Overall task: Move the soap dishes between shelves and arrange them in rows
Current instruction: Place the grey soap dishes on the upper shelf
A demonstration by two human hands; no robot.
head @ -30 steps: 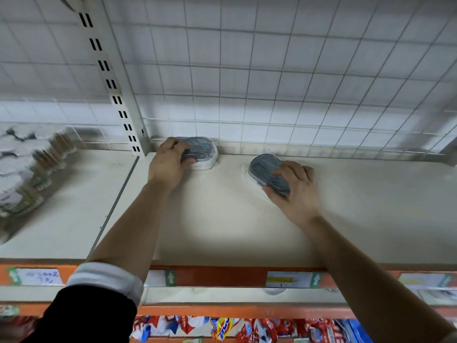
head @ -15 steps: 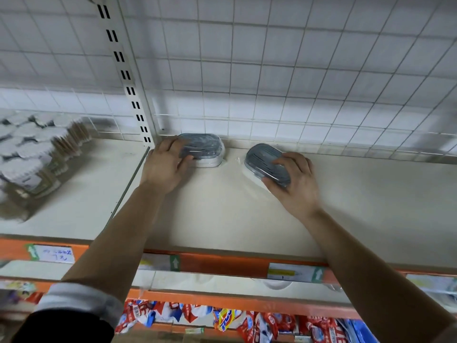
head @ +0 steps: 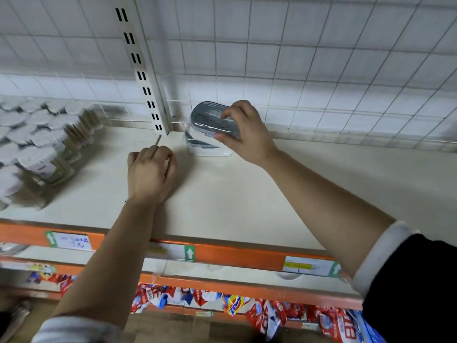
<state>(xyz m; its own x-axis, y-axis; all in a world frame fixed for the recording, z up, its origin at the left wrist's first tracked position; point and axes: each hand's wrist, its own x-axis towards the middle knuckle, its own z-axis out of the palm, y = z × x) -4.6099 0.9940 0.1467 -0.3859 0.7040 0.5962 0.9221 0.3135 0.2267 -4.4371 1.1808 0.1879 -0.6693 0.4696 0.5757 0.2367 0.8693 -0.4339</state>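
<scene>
**Two soap dishes at the back corner of a cream shelf**

The shelf (head: 247, 206) is a cream board with an orange front edge (head: 222, 253) carrying price labels (head: 306, 267). Behind it a white wire grid (head: 296, 58) covers a white tiled wall, and a slotted post (head: 143, 70) rises at 11 o'clock.

Bundled packs of thin sticks (head: 42, 144), blurred, crowd the board at 9 o'clock, well apart from the dishes. At 6 o'clock, below a second orange-edged shelf (head: 222, 271), lie red, white and blue packets (head: 259, 310).

The lower soap dish (head: 202, 146), in clear wrap, lies at 12 o'clock just beside the foot of the post, against the grid. The right hand (head: 247, 137) grips the grey upper soap dish (head: 210, 117), tilted, just above the lower one; whether the two touch is unclear.

The left hand (head: 150, 174) sits at 10 o'clock, near the dishes and touching neither, fingers curled round a thin stick (head: 157, 141) that points toward the post.
</scene>
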